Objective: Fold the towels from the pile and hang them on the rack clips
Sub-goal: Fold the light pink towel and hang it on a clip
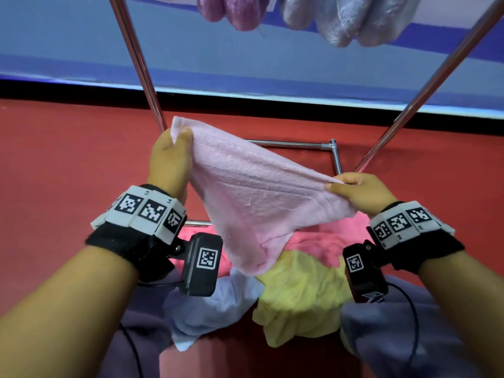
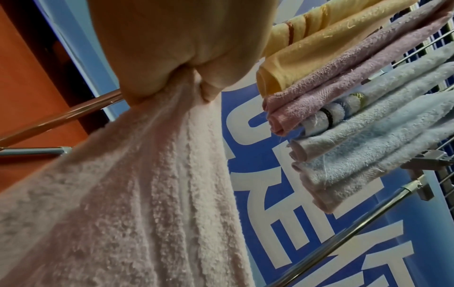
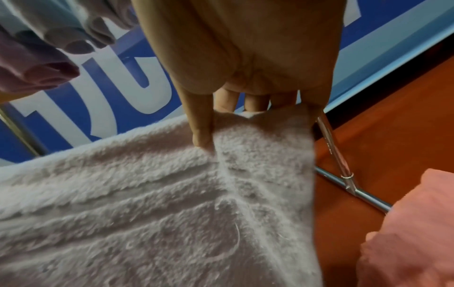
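A pale pink towel (image 1: 245, 192) is stretched in the air between my two hands, its lower part sagging toward the pile. My left hand (image 1: 174, 143) pinches its upper left corner; the left wrist view shows the pink towel (image 2: 137, 194) bunched between thumb and fingers of that left hand (image 2: 194, 81). My right hand (image 1: 343, 184) pinches the right corner, lower than the left; in the right wrist view the thumb of the right hand (image 3: 221, 124) presses on the pink towel (image 3: 147, 213). Below lies the pile: a bright pink towel (image 1: 321, 241), a yellow one (image 1: 302, 296) and a light blue one (image 1: 215, 309).
Folded towels hang from the rack above: purple (image 1: 231, 9) and pale blue (image 1: 354, 20); the left wrist view also shows a yellow towel (image 2: 319, 42). Two slanted metal rack legs (image 1: 141, 66) (image 1: 425, 88) and a floor bar (image 1: 289, 144) stand on the red floor. A blue banner (image 1: 245, 58) is behind.
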Motion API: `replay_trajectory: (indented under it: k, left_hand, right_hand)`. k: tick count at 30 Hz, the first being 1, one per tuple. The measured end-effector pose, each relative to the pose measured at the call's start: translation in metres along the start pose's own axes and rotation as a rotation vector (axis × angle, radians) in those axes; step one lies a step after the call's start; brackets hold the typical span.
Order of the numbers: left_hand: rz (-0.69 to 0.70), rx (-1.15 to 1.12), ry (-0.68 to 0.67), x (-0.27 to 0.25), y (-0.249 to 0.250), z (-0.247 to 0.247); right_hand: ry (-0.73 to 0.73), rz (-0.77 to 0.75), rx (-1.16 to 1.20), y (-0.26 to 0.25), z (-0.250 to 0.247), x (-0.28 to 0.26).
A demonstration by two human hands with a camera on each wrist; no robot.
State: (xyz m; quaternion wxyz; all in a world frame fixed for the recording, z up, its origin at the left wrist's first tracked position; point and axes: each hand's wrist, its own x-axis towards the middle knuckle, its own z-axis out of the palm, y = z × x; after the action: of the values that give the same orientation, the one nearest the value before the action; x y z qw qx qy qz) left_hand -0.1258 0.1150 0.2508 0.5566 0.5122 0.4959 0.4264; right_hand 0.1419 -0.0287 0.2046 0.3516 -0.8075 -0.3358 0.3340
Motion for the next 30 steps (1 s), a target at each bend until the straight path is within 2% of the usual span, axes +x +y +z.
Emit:
replay_trajectory:
  k: [3, 9, 12, 15, 18, 20, 23, 25, 30]
  left_hand:
    - [0.005, -0.043, 0.057, 0.005, -0.001, -0.004]
    - [-0.013, -0.062, 0.055, 0.008, -0.007, -0.006]
    - [-0.027, -0.077, 0.097, 0.008, -0.004, -0.007]
    - [-0.036, -0.086, 0.110, 0.008, -0.002, -0.007]
    - [-0.047, -0.053, 0.085, 0.004, -0.003, -0.001]
    - [-0.059, -0.051, 0.034, 0.001, -0.006, 0.005]
    - [-0.100, -0.016, -0.091, -0.007, -0.013, 0.017]
    - [-0.125, 0.019, -0.177, -0.014, -0.018, 0.025]
    - [-0.123, 0.077, -0.293, -0.030, -0.025, 0.041]
  right_hand:
    - [0.040, 0.066, 0.121, 0.000, -0.010, 0.000]
    - [0.069, 0.160, 0.470, -0.005, -0.021, 0.001]
    - [0.110, 0.104, 0.646, -0.021, -0.021, -0.005]
    - [0.210, -0.016, 0.772, -0.051, -0.027, -0.018]
    - [0.268, -0.118, 0.800, -0.070, -0.039, -0.032]
    - [0.217, -0.098, 0.696, -0.065, -0.033, -0.034]
    - [0.043, 0.106, 0.653, -0.039, -0.002, -0.034]
    - [0.004, 0.206, 0.669, -0.027, 0.021, -0.031]
    - [-0.078, 0.175, 0.642, -0.027, 0.050, -0.030]
